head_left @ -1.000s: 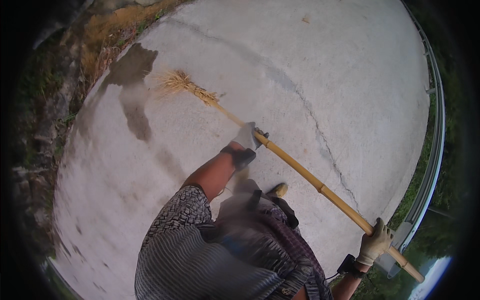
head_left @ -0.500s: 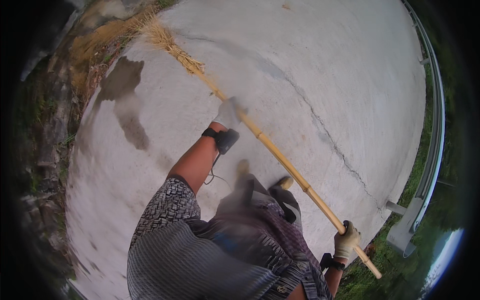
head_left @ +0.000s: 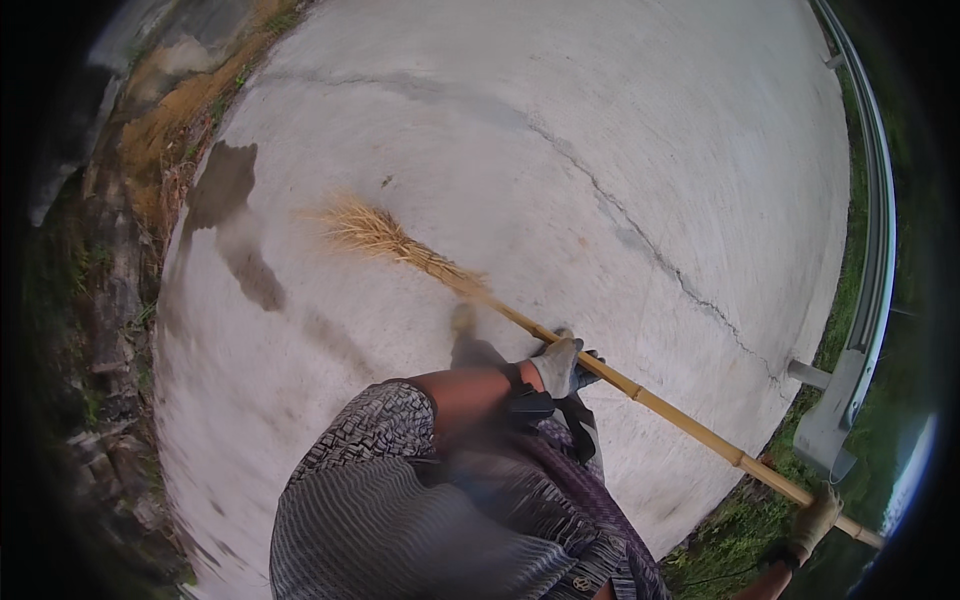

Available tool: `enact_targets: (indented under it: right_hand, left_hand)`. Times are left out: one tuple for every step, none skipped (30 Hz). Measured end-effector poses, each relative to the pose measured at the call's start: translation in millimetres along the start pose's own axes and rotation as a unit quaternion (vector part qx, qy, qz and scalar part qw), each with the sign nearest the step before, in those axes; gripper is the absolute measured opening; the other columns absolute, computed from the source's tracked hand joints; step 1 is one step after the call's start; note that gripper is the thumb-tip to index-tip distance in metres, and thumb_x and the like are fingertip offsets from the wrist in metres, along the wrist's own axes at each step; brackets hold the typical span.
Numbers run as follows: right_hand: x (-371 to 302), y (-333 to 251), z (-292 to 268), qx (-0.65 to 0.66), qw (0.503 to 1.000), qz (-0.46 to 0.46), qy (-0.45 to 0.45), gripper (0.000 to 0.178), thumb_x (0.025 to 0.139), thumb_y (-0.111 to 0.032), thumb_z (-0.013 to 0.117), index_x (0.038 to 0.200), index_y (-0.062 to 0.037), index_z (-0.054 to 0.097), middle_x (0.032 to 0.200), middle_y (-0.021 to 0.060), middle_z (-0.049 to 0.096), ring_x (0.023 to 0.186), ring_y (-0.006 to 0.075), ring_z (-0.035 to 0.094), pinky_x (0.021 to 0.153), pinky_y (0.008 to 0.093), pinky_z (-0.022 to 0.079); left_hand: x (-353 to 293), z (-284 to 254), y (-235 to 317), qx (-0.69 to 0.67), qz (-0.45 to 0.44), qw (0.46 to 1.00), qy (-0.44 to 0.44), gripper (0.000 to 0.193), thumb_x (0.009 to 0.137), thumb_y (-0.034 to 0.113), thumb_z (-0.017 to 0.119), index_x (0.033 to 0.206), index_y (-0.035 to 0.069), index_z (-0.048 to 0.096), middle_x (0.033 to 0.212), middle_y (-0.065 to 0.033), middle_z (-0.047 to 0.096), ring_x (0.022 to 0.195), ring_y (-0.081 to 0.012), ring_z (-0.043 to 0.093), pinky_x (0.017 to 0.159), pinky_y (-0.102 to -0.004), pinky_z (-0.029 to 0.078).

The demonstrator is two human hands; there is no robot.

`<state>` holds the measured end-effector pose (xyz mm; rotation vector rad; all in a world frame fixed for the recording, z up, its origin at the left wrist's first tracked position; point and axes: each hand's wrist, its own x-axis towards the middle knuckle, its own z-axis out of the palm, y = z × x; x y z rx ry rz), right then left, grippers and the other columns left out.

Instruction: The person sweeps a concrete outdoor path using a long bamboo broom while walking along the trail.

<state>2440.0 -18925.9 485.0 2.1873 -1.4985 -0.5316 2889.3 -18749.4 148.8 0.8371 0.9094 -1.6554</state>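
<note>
A broom (head_left: 690, 424) with a long bamboo handle and a straw head slants across the view, its bristles at upper left over the pale concrete. My left hand (head_left: 560, 366), in a light work glove, is closed round the handle's middle, in front of my body. Toward the handle's far end at lower right, my right hand (head_left: 818, 516), gloved as well, grips the bamboo. A short butt of the handle sticks out past it. The bristle tips are blurred, so I cannot tell whether they touch the ground.
Cracked concrete pavement (head_left: 480, 150) lies under me, with a dark wet stain (head_left: 222, 185) at left. A rocky, earthy bank (head_left: 110, 290) borders the left side. Along the right edge runs a metal guardrail (head_left: 872, 220), with grass (head_left: 735, 535) beneath it.
The broom head has moved from the bank's edge at upper left in toward my feet. Both hands have shifted right and down with the handle, keeping their grip.
</note>
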Motion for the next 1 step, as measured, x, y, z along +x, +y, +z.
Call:
enact_targets:
  right_hand:
    - [-10.1, 23.3, -13.4, -0.015, 0.999, 0.044, -0.004, 0.027, 0.077, -0.001, 0.05, 0.101, -0.0005, 0.061, 0.101, 0.0175, 0.062, 0.099, 0.0349, 0.055, 0.086, 0.044, 0.043]
  left_hand:
    - [14.7, 20.5, -7.8, -0.018, -0.027, 0.998, -0.049, 0.02, 0.096, 0.023, 0.042, 0.113, 0.011, 0.044, 0.106, -0.0117, 0.054, 0.099, -0.0248, 0.058, 0.084, -0.0481, 0.054]
